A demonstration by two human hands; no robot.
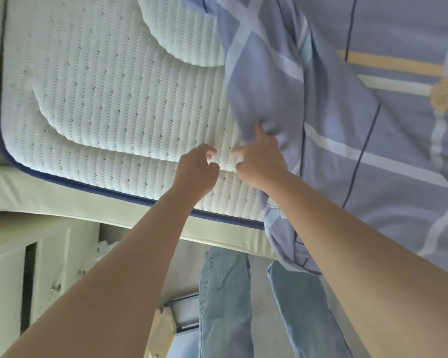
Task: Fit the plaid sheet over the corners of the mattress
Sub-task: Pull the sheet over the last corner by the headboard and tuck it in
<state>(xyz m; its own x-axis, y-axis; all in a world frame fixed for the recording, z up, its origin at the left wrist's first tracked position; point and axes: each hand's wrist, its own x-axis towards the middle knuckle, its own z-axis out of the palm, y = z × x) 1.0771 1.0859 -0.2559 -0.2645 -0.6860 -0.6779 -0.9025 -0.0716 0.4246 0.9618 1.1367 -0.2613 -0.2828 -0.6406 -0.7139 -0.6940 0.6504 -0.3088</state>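
Right hand [260,161] pinches bunched plaid sheet [347,112], center frame; left hand [195,169] loosely curled, empty. One-handed grip could slip, leaving mattress [101,99] corner, left, bare.

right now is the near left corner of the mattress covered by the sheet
No, that corner of the mattress lies bare, with the plaid sheet bunched on the right side.

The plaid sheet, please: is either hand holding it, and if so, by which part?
The right hand grips the plaid sheet by a bunched fold at its loose edge, above the bare mattress. The left hand holds nothing.
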